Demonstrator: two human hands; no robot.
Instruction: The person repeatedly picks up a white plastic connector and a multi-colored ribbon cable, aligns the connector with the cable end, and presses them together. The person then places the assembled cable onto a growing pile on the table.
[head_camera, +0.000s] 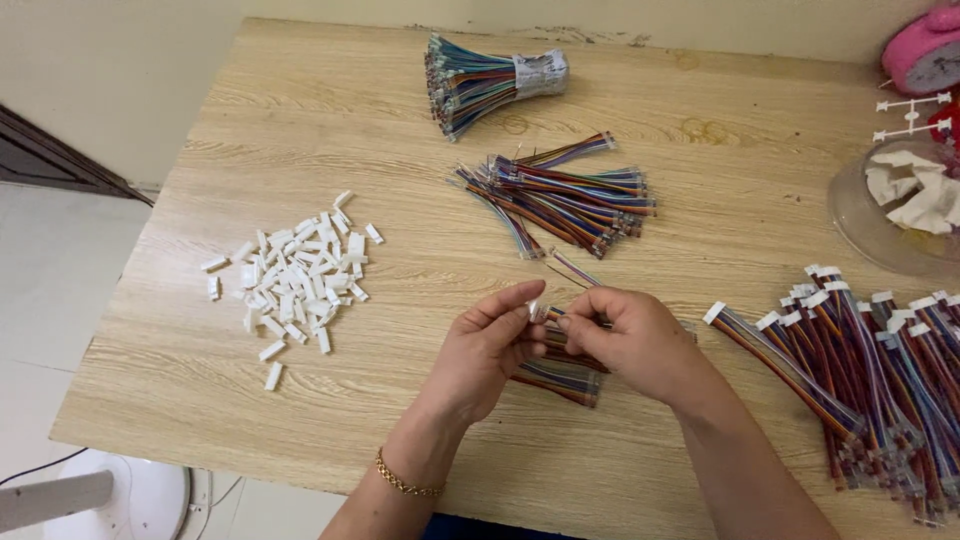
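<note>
Pale wood grain covers the bench (300, 120), which is set against a cream wall, with a white floor seen off its left edge. Four groups of multicoloured ribbon wires are laid out: one taped bundle (490, 80) at the far edge, one loose heap (570, 200) at the middle, one small stack (560, 380) under the hands, and one large pile with white connectors fitted (860, 370) at the right. One scatter of small white connector housings (295, 280), too many to be counted, is spread at the left.

A small white connector (538, 311) is pinched between the thumb and fingers of the left hand (485, 350), whose other fingers are curled loosely. The end of a short ribbon wire (575, 270) is gripped by the fingertips of the right hand (635, 340), touching the connector just above the small stack. One gold bracelet (405, 482) is worn on the left wrist.

One clear plastic bowl holding crumpled white paper (900, 200) and one pink object (925, 50) are seen at the far right, well apart from the hands.
</note>
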